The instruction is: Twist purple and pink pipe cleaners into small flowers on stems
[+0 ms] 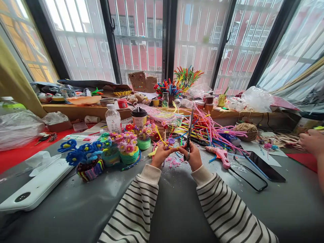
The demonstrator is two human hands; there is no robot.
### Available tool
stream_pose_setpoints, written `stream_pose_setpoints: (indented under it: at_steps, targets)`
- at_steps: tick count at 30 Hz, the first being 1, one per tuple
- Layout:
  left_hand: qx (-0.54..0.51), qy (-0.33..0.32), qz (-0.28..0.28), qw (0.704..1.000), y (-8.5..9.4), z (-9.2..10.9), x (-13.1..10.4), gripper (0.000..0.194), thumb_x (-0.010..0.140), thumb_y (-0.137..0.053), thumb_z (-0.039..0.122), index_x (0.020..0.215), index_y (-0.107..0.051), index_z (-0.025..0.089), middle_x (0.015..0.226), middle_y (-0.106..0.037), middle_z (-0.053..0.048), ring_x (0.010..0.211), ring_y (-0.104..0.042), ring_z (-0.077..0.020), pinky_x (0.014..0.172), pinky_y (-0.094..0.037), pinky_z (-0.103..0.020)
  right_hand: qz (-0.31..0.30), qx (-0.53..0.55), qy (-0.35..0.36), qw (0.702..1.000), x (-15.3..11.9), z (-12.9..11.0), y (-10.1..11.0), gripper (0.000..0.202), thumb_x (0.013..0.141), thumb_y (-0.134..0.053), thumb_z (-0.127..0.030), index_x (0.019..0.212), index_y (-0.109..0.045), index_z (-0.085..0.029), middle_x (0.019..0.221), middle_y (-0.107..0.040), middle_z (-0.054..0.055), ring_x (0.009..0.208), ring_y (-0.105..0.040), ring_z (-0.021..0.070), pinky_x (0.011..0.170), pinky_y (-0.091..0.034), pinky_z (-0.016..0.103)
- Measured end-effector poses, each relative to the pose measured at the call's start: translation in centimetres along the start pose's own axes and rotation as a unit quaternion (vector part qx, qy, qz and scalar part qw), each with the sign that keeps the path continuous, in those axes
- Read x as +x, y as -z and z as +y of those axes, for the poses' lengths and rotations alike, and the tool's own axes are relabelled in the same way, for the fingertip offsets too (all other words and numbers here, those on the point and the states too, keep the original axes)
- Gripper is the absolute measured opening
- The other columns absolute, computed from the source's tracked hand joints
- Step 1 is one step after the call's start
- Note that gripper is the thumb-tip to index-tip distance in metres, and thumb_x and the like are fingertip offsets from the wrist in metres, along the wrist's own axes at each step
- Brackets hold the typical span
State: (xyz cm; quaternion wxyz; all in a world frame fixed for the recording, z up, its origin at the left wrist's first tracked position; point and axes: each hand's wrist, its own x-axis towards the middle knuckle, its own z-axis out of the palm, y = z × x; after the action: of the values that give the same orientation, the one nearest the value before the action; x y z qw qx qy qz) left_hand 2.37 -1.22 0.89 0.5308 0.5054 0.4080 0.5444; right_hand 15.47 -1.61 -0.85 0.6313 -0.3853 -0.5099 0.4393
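My left hand (160,154) is closed round the stem of a small purple pipe-cleaner flower (171,140). In my right hand (193,156) is a pair of scissors (190,130), blades pointing up and away from me. The fingertips of both hands nearly meet over the grey table; whether they touch I cannot tell. Below them lie pink fuzzy clippings (173,162). To the left stand pots of pipe-cleaner flowers, one with pink blooms (127,143) and one with blue blooms (83,151). A pink glue gun (220,156) rests to the right.
A heap of loose pipe cleaners (210,128) spreads behind my right hand. A water bottle (113,119) and a lidded cup (139,118) stand behind the flower pots. A phone (267,166) and cable lie right. Another person's hand (310,143) is at the far right.
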Motion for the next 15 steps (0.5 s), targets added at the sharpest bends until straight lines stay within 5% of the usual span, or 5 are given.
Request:
stream_pose_setpoints:
  at_steps: [8,15]
  targets:
    - [-0.038,-0.036,0.029,0.998,0.5,-0.9,0.6,0.036,0.046,-0.069,0.028,0.072,-0.049,0.015,0.060,-0.053,0.004,0.050,-0.045,-0.0049,0.049,-0.032,-0.018,0.001,-0.046,-0.003,0.999,0.2,-0.1,0.5,0.033,0.054,-0.064,-0.041,0.066,-0.045,-0.017,0.066,-0.055,0.001,0.064,-0.055,0.0135,0.063,-0.045,0.028]
    - [-0.093,-0.076,0.084,0.989,1.0,-0.5,0.7,0.030,0.052,-0.066,0.029,0.071,-0.047,0.016,0.055,-0.047,0.007,0.040,-0.028,-0.0006,0.040,-0.020,-0.017,-0.205,-0.065,-0.190,0.958,-2.1,-1.7,2.9,0.052,0.049,-0.057,-0.059,0.073,-0.056,-0.013,0.086,-0.061,0.014,0.083,-0.057,0.0242,0.076,-0.042,0.039]
